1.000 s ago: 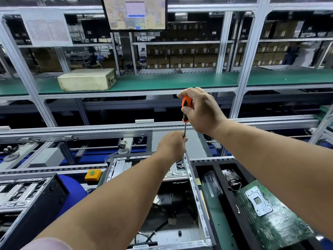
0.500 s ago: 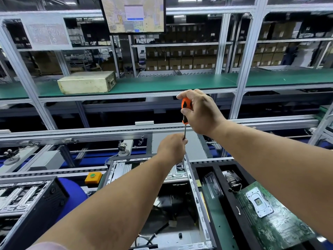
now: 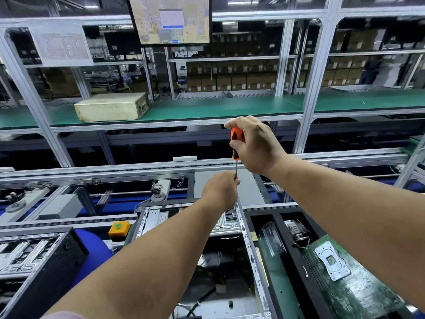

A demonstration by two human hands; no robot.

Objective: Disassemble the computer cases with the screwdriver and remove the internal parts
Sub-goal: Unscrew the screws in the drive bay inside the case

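Over the far corner of the open computer case [image 3: 249, 240] in front of me, my right hand [image 3: 257, 146] grips the orange handle of the screwdriver [image 3: 236, 143], standing upright. My left hand [image 3: 220, 189] is curled around its thin shaft lower down. A green circuit board [image 3: 358, 284] lies beside the case on my right.

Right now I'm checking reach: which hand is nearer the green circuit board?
Right. The right hand grips the screwdriver handle up beyond the circuit board; the left hand pinches the shaft lower down, farther left.
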